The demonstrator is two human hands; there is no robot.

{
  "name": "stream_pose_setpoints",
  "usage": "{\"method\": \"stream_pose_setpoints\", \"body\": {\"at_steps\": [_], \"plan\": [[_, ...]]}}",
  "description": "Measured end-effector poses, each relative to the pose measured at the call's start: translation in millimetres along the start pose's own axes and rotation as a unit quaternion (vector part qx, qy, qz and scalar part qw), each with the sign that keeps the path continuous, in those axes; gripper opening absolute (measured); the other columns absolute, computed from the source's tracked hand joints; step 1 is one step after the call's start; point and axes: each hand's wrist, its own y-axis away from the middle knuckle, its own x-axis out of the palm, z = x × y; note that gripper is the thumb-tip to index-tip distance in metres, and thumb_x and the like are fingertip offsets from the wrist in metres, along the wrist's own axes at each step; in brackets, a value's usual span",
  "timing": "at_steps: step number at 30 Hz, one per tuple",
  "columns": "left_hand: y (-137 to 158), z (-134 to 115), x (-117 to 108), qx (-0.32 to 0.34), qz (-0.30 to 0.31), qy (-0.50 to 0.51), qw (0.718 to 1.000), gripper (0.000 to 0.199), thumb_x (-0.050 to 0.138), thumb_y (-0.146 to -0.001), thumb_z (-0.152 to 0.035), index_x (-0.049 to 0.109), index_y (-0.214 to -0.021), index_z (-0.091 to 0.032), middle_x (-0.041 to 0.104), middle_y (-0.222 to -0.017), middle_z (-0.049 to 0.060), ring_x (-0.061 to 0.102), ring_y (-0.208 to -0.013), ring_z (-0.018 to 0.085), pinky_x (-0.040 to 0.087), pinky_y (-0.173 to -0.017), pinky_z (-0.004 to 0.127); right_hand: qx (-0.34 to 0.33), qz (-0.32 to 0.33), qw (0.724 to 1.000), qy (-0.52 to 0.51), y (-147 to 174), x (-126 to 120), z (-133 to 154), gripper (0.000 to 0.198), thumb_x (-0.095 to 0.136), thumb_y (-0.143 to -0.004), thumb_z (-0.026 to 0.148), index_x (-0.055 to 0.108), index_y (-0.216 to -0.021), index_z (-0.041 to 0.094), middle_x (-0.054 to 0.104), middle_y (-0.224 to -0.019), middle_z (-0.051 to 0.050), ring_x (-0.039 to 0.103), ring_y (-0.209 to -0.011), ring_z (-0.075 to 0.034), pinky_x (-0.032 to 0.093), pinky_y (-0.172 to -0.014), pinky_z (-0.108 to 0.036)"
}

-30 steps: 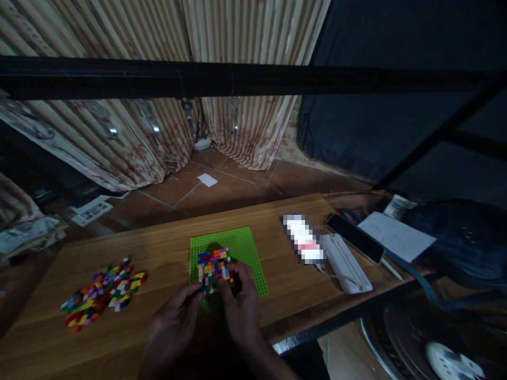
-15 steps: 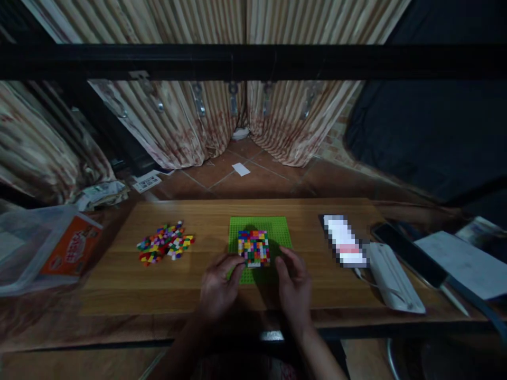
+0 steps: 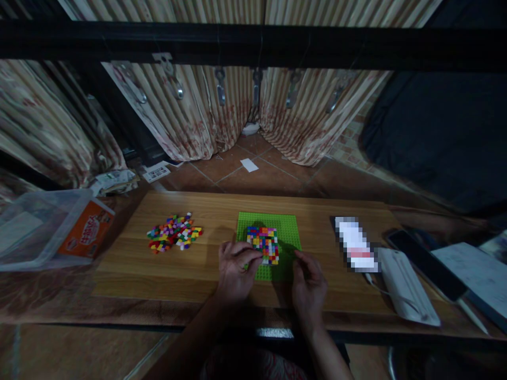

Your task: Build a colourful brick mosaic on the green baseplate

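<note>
A green studded baseplate (image 3: 289, 224) lies on the wooden board, with a square patch of small multicoloured building bricks (image 3: 264, 241) on it. My left hand (image 3: 238, 268) is at the patch's lower left, thumb and forefinger pinched over its edge; whatever is between the fingertips is hidden. Over the right edge of the baseplate is my right hand (image 3: 310, 282), fingers curled and thumb close to the forefinger, apart from the patch. Anything in that pinch is too small to make out. A loose pile of small bricks (image 3: 174, 232) lies to the left.
The wooden board (image 3: 158, 279) spans the work area. At far left stands a clear plastic box (image 3: 47, 211) with an orange label. To the right are a blurred-out phone (image 3: 356, 245) with a cable, a white power strip (image 3: 410, 290), a dark phone-like slab (image 3: 425, 264) and paper sheets (image 3: 471, 269).
The view has shifted, so the scene sits further right. My left hand reaches further over the patch's lower edge. My right thumb and forefinger have drawn together, and that hand is farther from the patch.
</note>
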Motion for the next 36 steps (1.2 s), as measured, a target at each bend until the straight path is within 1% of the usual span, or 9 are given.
{"method": "stream_pose_setpoints", "body": {"at_steps": [7, 14, 17, 20, 23, 25, 30, 34, 36], "plan": [[-1, 1, 0, -0.065, 0.012, 0.020, 0.998, 0.017, 0.075, -0.074, -0.022, 0.069, -0.089, -0.025, 0.069, -0.094, 0.001, 0.060, -0.095, 0.021, 0.043, -0.091, 0.040, -0.007, 0.017, 1.000, 0.011, -1, -1, -1, 0.026, 0.050, -0.087, 0.035, 0.068, -0.099, 0.019, 0.065, -0.104, -0.009, 0.060, -0.100, -0.022, 0.046, -0.090, -0.044], [1, 6, 0, -0.085, 0.031, 0.054, 0.994, 0.020, 0.074, -0.074, -0.024, 0.066, -0.092, -0.026, 0.069, -0.097, 0.002, 0.060, -0.099, 0.022, 0.044, -0.094, 0.042, -0.008, 0.027, 0.999, 0.018, 0, 0, 14, 0.031, 0.051, -0.088, 0.040, 0.065, -0.104, 0.019, 0.064, -0.106, -0.009, 0.059, -0.099, -0.023, 0.047, -0.089, -0.044], [3, 6, -2, -0.082, 0.032, 0.072, 0.993, 0.022, 0.071, -0.076, -0.024, 0.066, -0.097, -0.025, 0.067, -0.101, 0.004, 0.059, -0.100, 0.022, 0.046, -0.093, 0.040, -0.028, 0.031, 0.998, 0.039, 1, 7, 30, 0.032, 0.053, -0.088, 0.041, 0.062, -0.109, 0.020, 0.061, -0.111, -0.009, 0.056, -0.105, -0.022, 0.044, -0.093, -0.043], [6, 7, -3, -0.072, 0.033, 0.082, 0.993, 0.026, 0.067, -0.078, -0.022, 0.064, -0.103, -0.025, 0.065, -0.105, 0.005, 0.059, -0.101, 0.022, 0.048, -0.092, 0.039, -0.036, 0.045, 0.995, 0.076, 2, 20, 43, 0.042, 0.056, -0.086, 0.044, 0.055, -0.119, 0.019, 0.058, -0.118, -0.011, 0.051, -0.113, -0.025, 0.040, -0.098, -0.046], [11, 9, -5, -0.070, 0.025, 0.079, 0.994, 0.029, 0.063, -0.078, -0.019, 0.062, -0.107, -0.025, 0.065, -0.106, 0.005, 0.058, -0.102, 0.022, 0.048, -0.092, 0.040, -0.039, 0.056, 0.992, 0.107, 4, 34, 47, 0.054, 0.057, -0.085, 0.047, 0.049, -0.128, 0.016, 0.054, -0.125, -0.015, 0.046, -0.120, -0.029, 0.036, -0.101, -0.050], [14, 11, -7, -0.078, 0.014, 0.079, 0.994, 0.029, 0.063, -0.078, -0.018, 0.062, -0.107, -0.025, 0.065, -0.105, 0.005, 0.058, -0.101, 0.022, 0.049, -0.091, 0.039, -0.039, 0.059, 0.990, 0.122, 6, 41, 45, 0.056, 0.055, -0.085, 0.048, 0.048, -0.130, 0.015, 0.053, -0.127, -0.017, 0.044, -0.122, -0.031, 0.034, -0.101, -0.052], [21, 19, -20, -0.115, -0.003, 0.060, 0.992, 0.029, 0.066, -0.074, -0.013, 0.064, -0.101, -0.025, 0.067, -0.099, 0.004, 0.060, -0.097, 0.022, 0.050, -0.088, 0.038, -0.025, 0.065, 0.992, 0.102, 9, 47, 35, 0.058, 0.055, -0.084, 0.049, 0.048, -0.132, 0.016, 0.053, -0.126, -0.016, 0.046, -0.118, -0.031, 0.034, -0.101, -0.052], [26, 35, -40, -0.117, -0.036, 0.017, 0.992, 0.023, 0.063, -0.079, -0.017, 0.063, -0.101, -0.024, 0.067, -0.101, 0.004, 0.060, -0.098, 0.021, 0.049, -0.087, 0.037, 0.037, 0.081, 0.992, 0.087, 10, 46, 34, 0.065, 0.056, -0.082, 0.053, 0.047, -0.134, 0.016, 0.053, -0.125, -0.015, 0.053, -0.109, -0.029, 0.042, -0.094, -0.046], [29, 48, -52, -0.137, -0.066, -0.029, 0.988, 0.019, 0.060, -0.083, -0.020, 0.062, -0.102, -0.023, 0.066, -0.103, 0.005, 0.060, -0.099, 0.022, 0.048, -0.089, 0.039, 0.059, 0.081, 0.991, 0.083, 10, 46, 34, 0.067, 0.057, -0.081, 0.054, 0.046, -0.136, 0.016, 0.052, -0.126, -0.015, 0.054, -0.106, -0.028, 0.043, -0.093, -0.045]]}}
